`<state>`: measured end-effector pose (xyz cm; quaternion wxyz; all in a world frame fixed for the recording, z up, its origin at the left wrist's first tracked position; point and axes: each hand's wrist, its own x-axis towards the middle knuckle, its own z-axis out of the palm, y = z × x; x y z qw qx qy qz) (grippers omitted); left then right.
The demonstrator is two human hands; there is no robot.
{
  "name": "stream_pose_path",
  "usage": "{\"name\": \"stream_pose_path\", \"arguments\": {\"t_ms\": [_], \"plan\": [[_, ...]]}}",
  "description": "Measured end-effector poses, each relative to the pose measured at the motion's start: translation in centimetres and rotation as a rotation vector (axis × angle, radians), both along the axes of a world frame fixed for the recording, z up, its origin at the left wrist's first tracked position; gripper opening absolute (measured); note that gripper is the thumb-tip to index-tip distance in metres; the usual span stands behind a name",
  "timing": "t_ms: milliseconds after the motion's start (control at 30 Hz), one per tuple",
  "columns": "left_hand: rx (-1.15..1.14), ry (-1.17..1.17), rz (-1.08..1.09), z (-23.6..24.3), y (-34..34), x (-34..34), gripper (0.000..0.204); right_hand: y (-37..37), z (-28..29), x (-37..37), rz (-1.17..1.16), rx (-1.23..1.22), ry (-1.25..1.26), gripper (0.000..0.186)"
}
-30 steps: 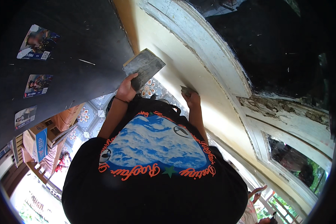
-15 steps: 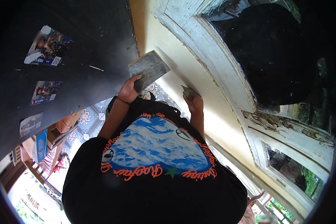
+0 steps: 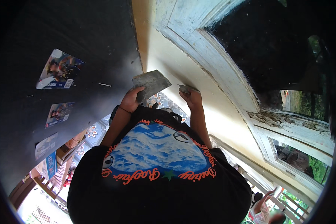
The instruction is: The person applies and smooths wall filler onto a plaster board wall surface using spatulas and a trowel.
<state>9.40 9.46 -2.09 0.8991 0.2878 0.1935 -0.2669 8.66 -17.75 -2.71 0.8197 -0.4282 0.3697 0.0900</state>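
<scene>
My left hand (image 3: 130,100) is closed on the near left edge of a flat, grey-smeared rectangular board (image 3: 152,83), its thumb lying on top. The board is tilted, and its far edge looks pale brown. My right hand (image 3: 193,100) grips a thin grey scraper blade (image 3: 189,89) with its fingers around the near edge. Between board and blade there is a gap. Just right of the blade runs the cream wall (image 3: 209,87); the two look close, but I cannot tell whether they touch.
A dark panel (image 3: 97,44) with several pictures stuck on it stands at left. At right is a worn white window frame (image 3: 227,63) with dark glass. Patterned floor tiles (image 3: 156,100) show below. Another person (image 3: 263,209) is at lower right, beyond a railing.
The view has shifted, so panel and pictures sit lower. The board now appears flatter and lower, and my right hand has come a little nearer to it. Another person has come into view at lower right.
</scene>
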Motion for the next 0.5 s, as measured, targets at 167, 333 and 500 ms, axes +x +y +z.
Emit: {"name": "stream_pose_path", "arguments": {"t_ms": [167, 333, 500], "plan": [[-0.070, 0.057, -0.041, 0.1, 1.0, 0.4, 0.031, 0.1, -3.4, 1.9, 0.048, 0.045, 0.067, 0.028], [0.078, -0.119, -0.059, -6.3, 2.4, -0.6, 0.032, 3.1, -0.2, 1.4, 0.227, 0.071, -0.020, 0.035], [0.377, -0.336, -0.050, -6.2, 1.5, -1.2, 0.034, 5.5, 6.2, 0.2, 0.270, 0.003, -0.179, 0.036]]}}
